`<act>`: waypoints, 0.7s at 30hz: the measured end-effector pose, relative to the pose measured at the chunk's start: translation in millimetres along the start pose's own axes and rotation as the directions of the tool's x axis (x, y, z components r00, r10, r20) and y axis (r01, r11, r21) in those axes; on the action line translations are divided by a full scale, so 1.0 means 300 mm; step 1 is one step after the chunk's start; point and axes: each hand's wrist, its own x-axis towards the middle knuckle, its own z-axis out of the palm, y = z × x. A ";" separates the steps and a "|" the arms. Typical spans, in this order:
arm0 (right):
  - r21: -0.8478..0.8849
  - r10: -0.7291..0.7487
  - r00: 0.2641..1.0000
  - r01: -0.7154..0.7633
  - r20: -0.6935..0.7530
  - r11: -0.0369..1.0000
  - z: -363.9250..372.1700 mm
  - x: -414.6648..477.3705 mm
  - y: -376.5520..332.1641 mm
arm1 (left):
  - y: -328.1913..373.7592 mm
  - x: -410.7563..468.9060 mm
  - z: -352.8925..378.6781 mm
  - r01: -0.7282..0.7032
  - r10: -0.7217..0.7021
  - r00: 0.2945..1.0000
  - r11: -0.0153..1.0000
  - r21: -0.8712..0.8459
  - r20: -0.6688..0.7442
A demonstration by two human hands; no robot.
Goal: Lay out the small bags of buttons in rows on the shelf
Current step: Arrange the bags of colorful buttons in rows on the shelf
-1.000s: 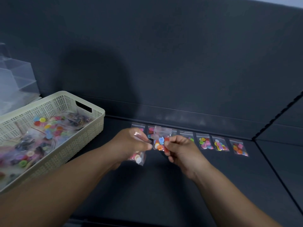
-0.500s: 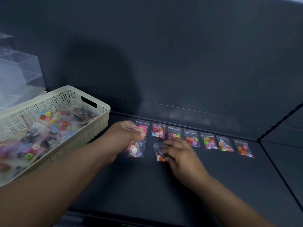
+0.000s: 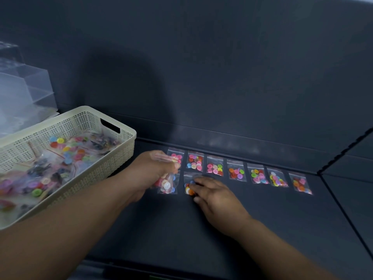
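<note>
- The right hand point(image 3: 214, 193) had brought its button bag point(image 3: 188, 187) down from mid-air onto the shelf point(image 3: 262, 219), at six o'clock of the back row point(image 3: 236, 171), fingers flat, grip apart.
- At nine o'clock, the left hand point(image 3: 153, 170) kept its grip clamped on spare bags point(image 3: 167, 184); a second row looked begun.

The shelf point(image 3: 262, 223) has a dark, smooth, matt surface. The back panel point(image 3: 222, 77) at twelve o'clock has the same dull finish, with a faint sheen along its foot. The small bags point(image 3: 215, 166) are thin clear plastic film, glossy and slightly creased, and the buttons point(image 3: 236, 173) inside look like shiny hard plastic. The held bag point(image 3: 167, 185), pinched by the left hand point(image 3: 153, 168), crinkles and glints. At nine o'clock the basket point(image 3: 119, 158) is matt cream plastic pierced with fine holes. At ten o'clock the clear boxes point(image 3: 34, 87) are smooth transparent plastic.
</note>
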 end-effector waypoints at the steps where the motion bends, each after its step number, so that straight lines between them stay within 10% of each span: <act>1: 0.009 0.000 1.000 0.000 0.000 1.000 0.000 0.000 -0.001 | 0.000 -0.001 0.003 -0.003 0.003 1.000 1.000 -0.002 0.005; 7: 0.378 0.198 0.962 -0.116 -0.186 0.918 -0.047 -0.004 -0.062 | 0.012 -0.020 0.031 -0.022 0.023 0.999 1.000 -0.004 0.046; 11: 0.885 0.341 0.940 -0.143 -0.019 0.444 -0.105 0.021 -0.151 | 0.024 -0.028 0.084 0.010 -0.004 0.995 0.998 -0.057 0.099; 21: 0.966 0.602 0.789 -0.234 0.123 0.109 -0.181 -0.015 -0.042 | 0.051 -0.017 0.146 0.095 -0.077 0.989 0.985 -0.141 0.125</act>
